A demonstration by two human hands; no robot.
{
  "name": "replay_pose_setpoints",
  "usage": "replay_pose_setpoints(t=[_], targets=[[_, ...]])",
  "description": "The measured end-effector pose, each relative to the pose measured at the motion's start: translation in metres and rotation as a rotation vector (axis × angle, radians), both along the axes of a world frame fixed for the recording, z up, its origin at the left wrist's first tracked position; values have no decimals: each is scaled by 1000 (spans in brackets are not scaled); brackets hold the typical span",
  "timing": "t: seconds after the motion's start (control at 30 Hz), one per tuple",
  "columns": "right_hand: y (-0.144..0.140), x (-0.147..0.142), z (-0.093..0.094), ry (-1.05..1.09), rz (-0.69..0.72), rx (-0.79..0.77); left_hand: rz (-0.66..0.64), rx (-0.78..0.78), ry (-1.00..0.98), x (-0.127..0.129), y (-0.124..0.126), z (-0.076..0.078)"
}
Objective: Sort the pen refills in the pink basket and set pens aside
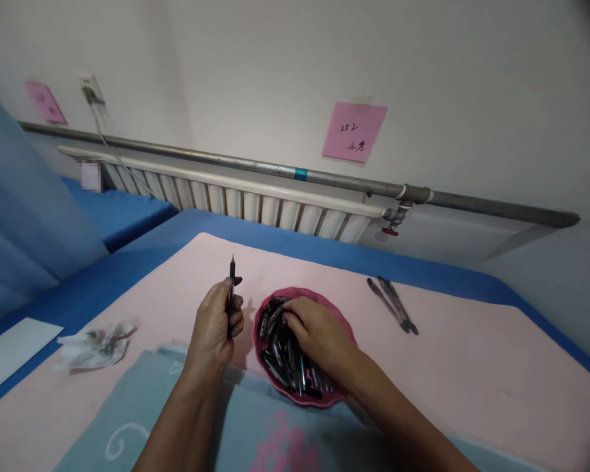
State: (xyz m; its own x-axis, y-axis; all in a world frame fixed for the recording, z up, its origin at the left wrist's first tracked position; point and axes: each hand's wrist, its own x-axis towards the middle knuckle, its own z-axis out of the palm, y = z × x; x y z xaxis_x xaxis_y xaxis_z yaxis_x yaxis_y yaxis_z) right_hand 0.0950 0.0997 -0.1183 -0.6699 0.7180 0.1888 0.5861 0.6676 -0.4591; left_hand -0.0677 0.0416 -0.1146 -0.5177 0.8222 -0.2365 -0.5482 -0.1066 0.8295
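Observation:
My left hand is closed around a black pen, held upright with its pointed tip up. To its right stands a pink scalloped basket with many dark and clear pen parts in it, caps and barrels among them. My right hand reaches over the far side of this basket, its thumb and fingers bent together down among the parts. What those fingertips grip is hidden. A small group of dark pens lies on the pink sheet, right of the basket and apart from both hands.
A pink sheet covers the blue-edged table. Crumpled white tissue and a white board lie at the left. Teal cloth spreads along the near side. Behind run a radiator and a pipe with a red valve.

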Motion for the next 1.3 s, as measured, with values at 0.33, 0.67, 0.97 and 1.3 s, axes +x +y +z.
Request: replay_pose_setpoints(t=[0.33,0.67,0.97,1.3], targets=[[8,-37,-4,-244,-89,46,-13,11,-5,0,1,-1],[-2,-61,-4,-308,-228,8,-20,16,-24,0,0,0],[-8,-35,3,94,-266,-164,-173,43,29,3,-3,2],[-23,21,-2,1120,-337,-881,-627,-105,263,26,-14,5]])
